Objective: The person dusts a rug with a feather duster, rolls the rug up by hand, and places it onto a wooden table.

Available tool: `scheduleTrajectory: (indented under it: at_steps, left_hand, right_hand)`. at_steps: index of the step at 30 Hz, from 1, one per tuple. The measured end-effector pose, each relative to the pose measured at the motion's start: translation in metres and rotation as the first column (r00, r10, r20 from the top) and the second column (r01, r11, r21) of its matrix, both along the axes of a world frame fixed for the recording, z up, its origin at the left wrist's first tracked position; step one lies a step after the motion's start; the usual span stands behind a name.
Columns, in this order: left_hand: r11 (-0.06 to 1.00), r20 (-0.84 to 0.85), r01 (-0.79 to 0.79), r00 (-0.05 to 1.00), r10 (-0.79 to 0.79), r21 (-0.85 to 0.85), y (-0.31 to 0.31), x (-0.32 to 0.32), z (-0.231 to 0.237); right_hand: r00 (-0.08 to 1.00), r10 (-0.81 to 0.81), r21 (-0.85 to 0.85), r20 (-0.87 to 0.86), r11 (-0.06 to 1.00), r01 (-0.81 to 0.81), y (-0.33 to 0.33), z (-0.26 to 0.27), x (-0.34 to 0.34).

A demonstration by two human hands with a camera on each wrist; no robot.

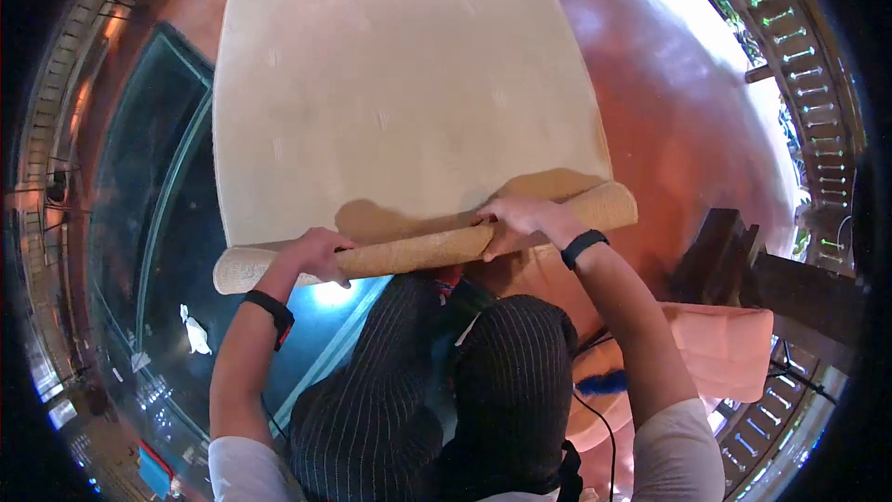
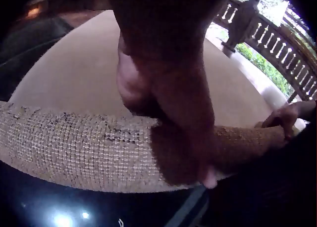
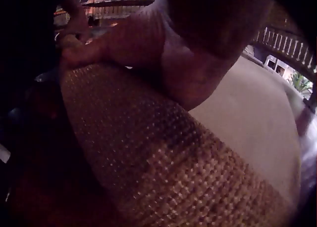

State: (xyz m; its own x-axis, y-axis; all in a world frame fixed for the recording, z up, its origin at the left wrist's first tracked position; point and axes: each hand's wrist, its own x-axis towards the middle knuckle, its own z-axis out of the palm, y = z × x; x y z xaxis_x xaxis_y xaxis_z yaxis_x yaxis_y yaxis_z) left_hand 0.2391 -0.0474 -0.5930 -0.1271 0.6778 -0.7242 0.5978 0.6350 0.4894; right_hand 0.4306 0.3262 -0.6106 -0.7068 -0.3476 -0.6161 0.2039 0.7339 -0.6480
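Observation:
A long cream rug [image 1: 400,84] lies flat ahead, its near end rolled into a tube [image 1: 418,254] that shows a coarse tan weave outside. My left hand [image 1: 314,253] grips the roll left of its middle, thumb on the near side and fingers over the top. Right of the middle, my right hand [image 1: 522,221] holds the same roll with its thumb down the near face. The left wrist view shows dark specks on the woven backing [image 2: 74,143]. From the right wrist, the roll [image 3: 163,162] runs diagonally under the hand, whose fingertips are hidden.
Under the rug's left side is a dark glossy surface [image 1: 177,260] with a crumpled white piece [image 1: 195,331] on it. Reddish floor [image 1: 650,130] borders the right. An orange cushion [image 1: 715,344] and dark wooden beam [image 1: 808,302] stand at lower right, with a railing [image 1: 818,112] beyond.

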Motion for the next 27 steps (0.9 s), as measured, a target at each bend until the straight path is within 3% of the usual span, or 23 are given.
scheduleTrajectory:
  at_steps: [2,5,8,11,14,18,20,21,24,26,27]
  left_hand:
    - [0.995,0.107,-0.009,0.994,0.019,-0.096,-0.009,-0.007,-0.015]
    - [0.993,0.197,-0.053,0.978,0.074,-0.11,-0.013,-0.016,-0.027]
    - [0.977,0.289,-0.076,0.948,0.133,-0.198,-0.004,-0.033,-0.025]
    - [0.969,0.336,-0.059,0.931,0.14,-0.24,0.007,-0.045,-0.019]
    - [0.962,0.399,-0.092,0.897,0.192,-0.256,0.009,-0.051,-0.023]
    - [0.966,0.41,-0.022,0.903,0.129,-0.256,0.014,-0.059,-0.042]
    - [0.978,0.398,-0.099,0.902,0.167,-0.186,0.01,-0.062,-0.04]
    - [0.979,0.393,-0.135,0.901,0.185,-0.153,0.007,-0.062,-0.035]
    - [0.945,0.361,-0.326,0.881,0.306,-0.006,-0.004,-0.054,-0.012]
    - [0.956,-0.034,-0.135,0.988,0.148,0.26,-0.008,-0.042,0.004]
    - [0.935,-0.244,-0.005,0.965,0.097,0.353,-0.009,-0.031,0.012]
  right_hand:
    - [0.995,-0.085,-0.123,0.059,0.988,0.092,0.0,-0.013,0.004]
    - [0.995,-0.099,-0.184,-0.022,0.979,0.093,0.006,-0.026,-0.001]
    - [0.996,-0.078,0.026,0.049,0.997,0.077,0.007,-0.009,-0.007]
    - [0.923,0.112,0.302,-0.367,0.953,0.005,0.002,0.023,0.009]
    - [0.696,0.097,0.298,-0.711,0.939,0.173,-0.016,-0.016,0.051]
    - [0.802,0.092,0.339,-0.59,0.93,0.143,-0.025,0.01,0.05]
    - [0.888,0.134,0.405,-0.439,0.912,0.063,-0.015,0.0,0.035]
    - [0.881,0.119,0.37,-0.457,0.926,0.067,-0.014,-0.004,0.03]
    - [0.873,0.083,0.282,-0.48,0.957,0.063,-0.001,-0.01,0.018]
    - [0.899,0.07,0.242,-0.432,0.969,0.041,0.007,-0.009,0.008]
    - [0.916,0.065,0.228,-0.395,0.973,0.029,0.01,-0.008,0.002]
